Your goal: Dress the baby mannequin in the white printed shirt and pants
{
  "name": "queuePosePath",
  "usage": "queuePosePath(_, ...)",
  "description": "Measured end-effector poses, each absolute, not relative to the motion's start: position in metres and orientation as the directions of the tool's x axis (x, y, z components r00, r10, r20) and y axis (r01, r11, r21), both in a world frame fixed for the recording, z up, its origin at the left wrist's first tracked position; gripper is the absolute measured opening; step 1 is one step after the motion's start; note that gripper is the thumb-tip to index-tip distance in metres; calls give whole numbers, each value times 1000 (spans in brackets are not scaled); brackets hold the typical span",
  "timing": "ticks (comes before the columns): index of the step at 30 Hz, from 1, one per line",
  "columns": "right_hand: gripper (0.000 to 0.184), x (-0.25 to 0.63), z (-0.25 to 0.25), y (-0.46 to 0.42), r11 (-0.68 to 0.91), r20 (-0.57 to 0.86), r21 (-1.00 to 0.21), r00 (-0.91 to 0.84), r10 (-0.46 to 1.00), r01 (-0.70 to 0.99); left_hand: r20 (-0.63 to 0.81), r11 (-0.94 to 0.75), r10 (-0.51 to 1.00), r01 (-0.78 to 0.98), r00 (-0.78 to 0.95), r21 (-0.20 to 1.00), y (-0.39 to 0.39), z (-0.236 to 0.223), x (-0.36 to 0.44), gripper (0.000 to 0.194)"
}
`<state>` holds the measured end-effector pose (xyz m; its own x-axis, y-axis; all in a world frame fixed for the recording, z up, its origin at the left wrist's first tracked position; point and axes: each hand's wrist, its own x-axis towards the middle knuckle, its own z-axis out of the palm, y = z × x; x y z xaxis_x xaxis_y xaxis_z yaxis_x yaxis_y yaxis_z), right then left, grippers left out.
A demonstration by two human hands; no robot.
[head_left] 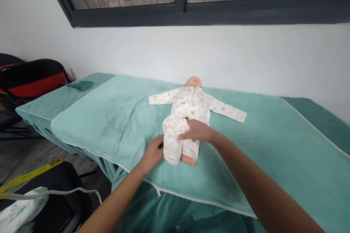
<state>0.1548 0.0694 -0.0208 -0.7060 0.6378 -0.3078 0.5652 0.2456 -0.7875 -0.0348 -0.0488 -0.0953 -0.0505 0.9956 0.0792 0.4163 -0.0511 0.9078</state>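
Head view, right hand pinching white trousers on doll, left hand beside them, grip unclear, yellow strap lettering illegible

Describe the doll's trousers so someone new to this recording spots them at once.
Below the dark-framed window, a doll lies on a green cover. The trousers are on its legs, between the left hand and right hand. Unlike the smooth, spread-sleeved top, they are bunched up, with one bare foot showing.

White wall, dark-framed window with bars, red-and-black chairs, yellow strap
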Motion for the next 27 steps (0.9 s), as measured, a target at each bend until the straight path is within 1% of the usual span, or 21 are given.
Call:
queuePosePath(4, 19, 149, -24, 69, 261, -295, -740, -648, 703, 620, 85, -21, 988, 429, -132, 903, -40, -98, -35, 20)
queuePosePath(7, 7, 144, -26, 66, 304, -246, -690, -608, 754, 656, 113, -23, 979, 456, -170, 890, -37, -102, -36, 16)
queuePosePath(9, 4, 140, -27, 64, 306, -221, -660, -567, 794, 686, 145, -36, 969, 468, -200, 883, -36, -103, -36, 15)
queuePosePath(12, 7, 137, -30, 62, 267, -207, -638, -495, 844, 723, 204, -42, 937, 487, -285, 872, -31, -105, -34, 15)
queuePosePath(15, 11, 136, -34, 61, 233, -188, -649, -450, 873, 724, 264, -29, 898, 550, -352, 835, -26, -107, -30, 12)
queuePosePath(17, 11, 137, -36, 60, 219, -159, -678, -431, 888, 702, 273, -13, 893, 588, -357, 809, -25, -109, -26, 11)
queuePosePath(18, 11, 137, -36, 59, 218, -143, -695, -429, 892, 685, 254, 7, 900, 595, -354, 804, -25, -109, -26, 11)
queuePosePath(20, 9, 140, -35, 55, 222, -119, -721, -433, 894, 657, 175, 58, 919, 559, -354, 827, -26, -108, -26, 12)
queuePosePath(22, 7, 145, -32, 50, 227, -106, -740, -442, 891, 633, 98, 89, 925, 462, -367, 883, -25, -103, -31, 13)
queuePosePath(23, 11, 148, -30, 48, 228, -94, -760, -450, 888, 608, 79, 89, 923, 409, -377, 908, -24, -99, -34, 14)
queuePosePath(25, 20, 156, -26, 43, 248, -28, -816, -464, 885, 522, 95, 54, 913, 350, -396, 935, -17, -87, -40, 18)
queuePosePath(27, 24, 165, -23, 41, 292, 78, -852, -446, 892, 434, 161, 4, 897, 371, -412, 929, -5, -73, -43, 21)
